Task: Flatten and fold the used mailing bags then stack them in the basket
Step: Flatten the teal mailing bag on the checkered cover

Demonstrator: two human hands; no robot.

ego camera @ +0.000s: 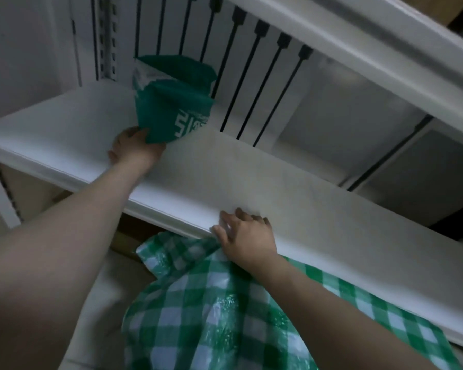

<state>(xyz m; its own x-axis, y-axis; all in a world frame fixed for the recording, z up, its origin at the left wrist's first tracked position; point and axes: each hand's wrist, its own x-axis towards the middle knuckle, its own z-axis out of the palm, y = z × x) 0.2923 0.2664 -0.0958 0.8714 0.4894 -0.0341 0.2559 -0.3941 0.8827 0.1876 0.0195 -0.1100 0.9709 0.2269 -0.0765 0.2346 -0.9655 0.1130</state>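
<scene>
A crumpled dark green mailing bag [173, 102] with white lettering stands on the white shelf [251, 177] near its back left. My left hand [134, 149] grips the bag's lower corner. My right hand [245, 237] lies at the shelf's front edge, fingers spread on the surface and pinching the top of a green and white checked plastic bag [211, 311] that hangs below the shelf. No basket is in view.
Black vertical rods [254, 76] stand behind the shelf. A white slotted upright [108, 36] rises at the back left. Another white shelf [385, 46] runs overhead at the right. Brown cardboard [24, 190] sits under the shelf on the left.
</scene>
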